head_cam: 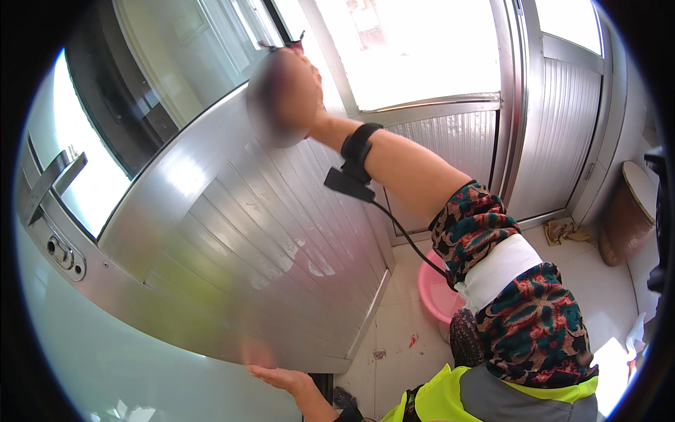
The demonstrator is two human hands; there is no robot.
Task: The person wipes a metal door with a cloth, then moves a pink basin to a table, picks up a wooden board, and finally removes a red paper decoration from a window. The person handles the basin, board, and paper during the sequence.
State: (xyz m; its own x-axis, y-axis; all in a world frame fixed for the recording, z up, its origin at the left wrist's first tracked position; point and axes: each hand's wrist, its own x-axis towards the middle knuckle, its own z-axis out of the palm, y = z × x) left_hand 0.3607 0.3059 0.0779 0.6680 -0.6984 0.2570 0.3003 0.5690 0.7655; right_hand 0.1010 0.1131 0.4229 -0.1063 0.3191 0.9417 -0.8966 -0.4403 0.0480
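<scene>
My right hand [308,79] reaches up to the metal frame of a glazed door, just below the glass. A blurred oval covers most of this hand; small dark red bits, perhaps cloth, stick out above it, and what it holds cannot be told. A black strap with a box and cable [358,153] is round this forearm. My left hand [279,375] lies low against the bottom side edge of the door, its palm flat and nothing seen in it. Between the hands is the ribbed metal door panel [274,227], with whitish patches and a blurred greenish reflection.
A pink basin [430,295] stands on the tiled floor beyond the door, partly behind my sleeve. A brown cloth [561,231] and a brown container [627,216] are at the right. The door's handle [47,184] and lock plate [66,258] are at the far left.
</scene>
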